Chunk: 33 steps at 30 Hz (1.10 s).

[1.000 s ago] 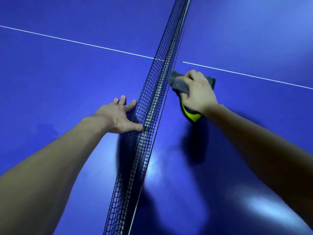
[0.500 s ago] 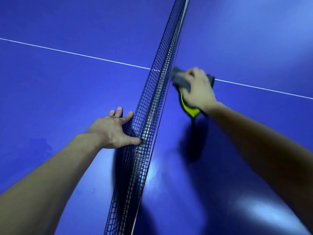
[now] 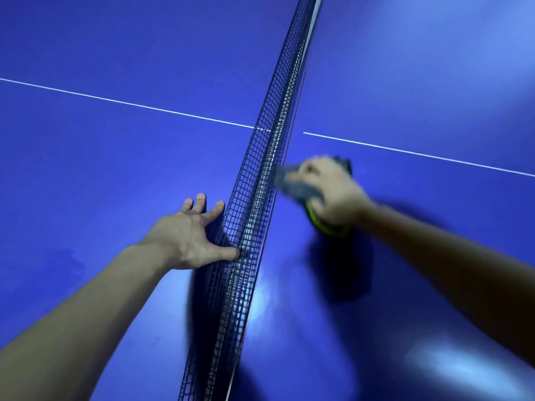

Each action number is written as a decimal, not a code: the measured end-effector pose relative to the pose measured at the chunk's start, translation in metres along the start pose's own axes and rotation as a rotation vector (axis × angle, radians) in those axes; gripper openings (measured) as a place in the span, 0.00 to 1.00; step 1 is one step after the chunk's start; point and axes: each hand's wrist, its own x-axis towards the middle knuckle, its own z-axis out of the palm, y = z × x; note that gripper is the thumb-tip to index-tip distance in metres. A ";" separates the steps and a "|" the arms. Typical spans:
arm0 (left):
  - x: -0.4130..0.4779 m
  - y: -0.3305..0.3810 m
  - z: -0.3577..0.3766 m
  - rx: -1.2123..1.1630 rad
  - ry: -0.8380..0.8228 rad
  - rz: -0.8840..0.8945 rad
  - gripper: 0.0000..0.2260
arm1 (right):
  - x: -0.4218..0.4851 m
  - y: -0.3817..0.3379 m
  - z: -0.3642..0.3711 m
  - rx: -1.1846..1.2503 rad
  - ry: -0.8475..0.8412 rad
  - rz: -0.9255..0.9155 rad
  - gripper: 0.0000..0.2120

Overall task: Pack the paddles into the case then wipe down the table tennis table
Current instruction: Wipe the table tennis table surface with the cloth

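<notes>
**Wiping stage under way; packing unverified**

The right hand (image 3: 333,192), blurred, sits at 3 o'clock from centre. It grips a grey cloth (image 3: 295,186) with a yellow-green edge, pressed to the table (image 3: 434,82) just beside the net (image 3: 260,183). The left hand (image 3: 191,235), at 8 o'clock, lies flat with fingers spread, thumb touching the mesh. The net runs from 1 to 7 o'clock, and the white centre line (image 3: 115,101) crosses it from 10 to 4.

Judgement: wiping is in hand, but the area covered cannot be told. No case or paddles are in view, so packing cannot be confirmed.
</notes>
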 end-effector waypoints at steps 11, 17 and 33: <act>0.001 0.004 0.000 0.010 0.023 -0.006 0.55 | -0.013 -0.069 0.016 0.059 0.095 0.231 0.29; 0.002 0.003 0.002 0.010 0.036 -0.004 0.53 | -0.079 0.003 -0.012 -0.008 0.079 0.105 0.28; -0.004 0.007 -0.002 -0.055 0.020 0.004 0.58 | -0.006 0.020 -0.003 -0.100 0.289 0.583 0.23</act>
